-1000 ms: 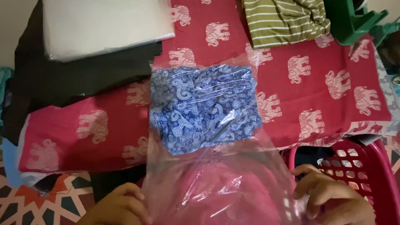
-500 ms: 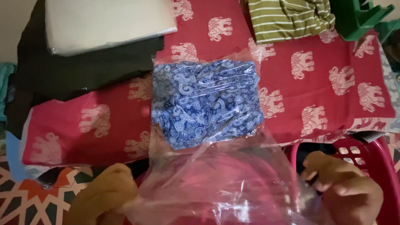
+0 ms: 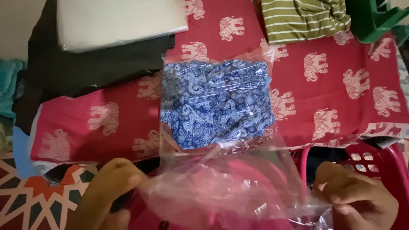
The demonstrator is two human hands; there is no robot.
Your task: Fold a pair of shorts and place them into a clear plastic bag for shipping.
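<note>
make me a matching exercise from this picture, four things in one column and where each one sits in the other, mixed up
Things:
1. blue patterned cloth
2. striped green garment
3. red basket
4. white packet

Places:
A. top left, on dark fabric
B. lower right, by the right hand
C. inside the clear plastic bag
D. top edge, right of centre

Pairs: 1-C, 2-D, 3-B, 4-A

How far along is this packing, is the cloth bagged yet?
Mostly done: the blue patterned cloth already sits folded deep inside the clear plastic bag. In hand: the left hand and right hand pinch the bag's open end on either side. Left: that mouth still looks loose and unsealed.
</note>
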